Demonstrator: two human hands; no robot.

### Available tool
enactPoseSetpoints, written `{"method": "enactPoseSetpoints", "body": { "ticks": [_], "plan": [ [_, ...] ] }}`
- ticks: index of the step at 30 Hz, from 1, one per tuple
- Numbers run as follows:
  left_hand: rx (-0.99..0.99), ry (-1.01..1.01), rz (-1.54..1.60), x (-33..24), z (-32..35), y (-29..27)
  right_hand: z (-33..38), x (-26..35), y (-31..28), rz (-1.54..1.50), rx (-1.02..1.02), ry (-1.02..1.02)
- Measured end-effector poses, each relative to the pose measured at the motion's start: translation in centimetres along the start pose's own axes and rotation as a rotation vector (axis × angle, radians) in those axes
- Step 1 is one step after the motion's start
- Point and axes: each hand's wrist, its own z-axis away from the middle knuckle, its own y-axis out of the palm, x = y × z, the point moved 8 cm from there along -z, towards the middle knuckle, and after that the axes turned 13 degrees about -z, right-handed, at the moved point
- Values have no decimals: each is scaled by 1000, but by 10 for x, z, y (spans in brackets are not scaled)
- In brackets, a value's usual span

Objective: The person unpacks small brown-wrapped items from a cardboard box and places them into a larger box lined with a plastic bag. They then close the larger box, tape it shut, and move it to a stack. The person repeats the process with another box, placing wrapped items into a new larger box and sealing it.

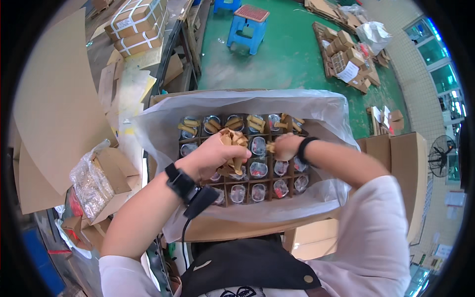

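The left hand [210, 154] gripped crumpled brown paper strips [233, 140], hiding some brown cardboard dividers [248, 193]; the right hand [287, 147] seemingly pinched one strip [270, 147]. Far stood a blue plastic stool [239, 34].

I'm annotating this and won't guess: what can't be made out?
All in the head view:
Some fingertips of the left hand: behind the brown paper bunch.
Part of the carton: beneath that hand.
Rest of the brown piece: behind the right hand.
Detail inside the round items: too small.
Blue object, lower left: cut off by the picture's dark edge.
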Motion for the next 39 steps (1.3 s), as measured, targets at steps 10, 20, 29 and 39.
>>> {"method": "enactPoseSetpoints", "body": {
  "ticks": [10, 20, 29, 39],
  "plan": [
    [-325, -172, 578, 168, -32, -8, -57, 55, 39, -1341, -410, -497],
    [-297, -92, 694, 195, -17, 9, -31, 117, 70, -1274, -217, -611],
    [-353, -15, 867, 206, -8, -13, -33, 122, 52, -1781, 36, -550],
    [-456, 35, 896, 225, 11, -33, -79, 119, 3, -597, -920, -262]
  ]
}}
